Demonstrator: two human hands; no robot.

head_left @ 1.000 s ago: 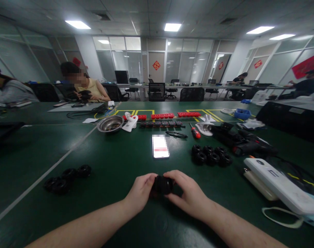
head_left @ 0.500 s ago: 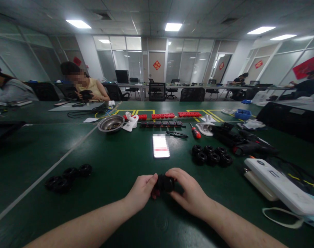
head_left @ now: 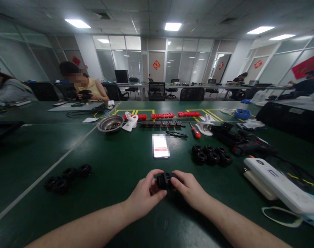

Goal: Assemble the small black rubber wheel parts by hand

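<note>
A black plastic threaded fitting with a ribbed collar, like a cable gland [head_left: 165,181], is held just above the green table in front of me. My right hand [head_left: 189,186] is closed on its right end, the thumb pressed along the near side. Around the left end, my left hand [head_left: 146,193] has its thumb and fingers apart; whether a fingertip touches the fitting I cannot tell. Several similar black ringed parts [head_left: 213,157] stand in two rows at the right. More black parts [head_left: 71,175] lie at the left.
Beyond my hands lies a lit phone [head_left: 160,146]. Farther back are a metal bowl [head_left: 110,124], black glasses [head_left: 176,134], a red-handled screwdriver [head_left: 195,131] and red trays [head_left: 162,115]. A white device [head_left: 281,184] lies at right. Another person [head_left: 88,88] sits at far left.
The left thumb and fingers have spread off the fitting, while my right hand has closed around its right end. The fitting is turned slightly, showing its left end more.
</note>
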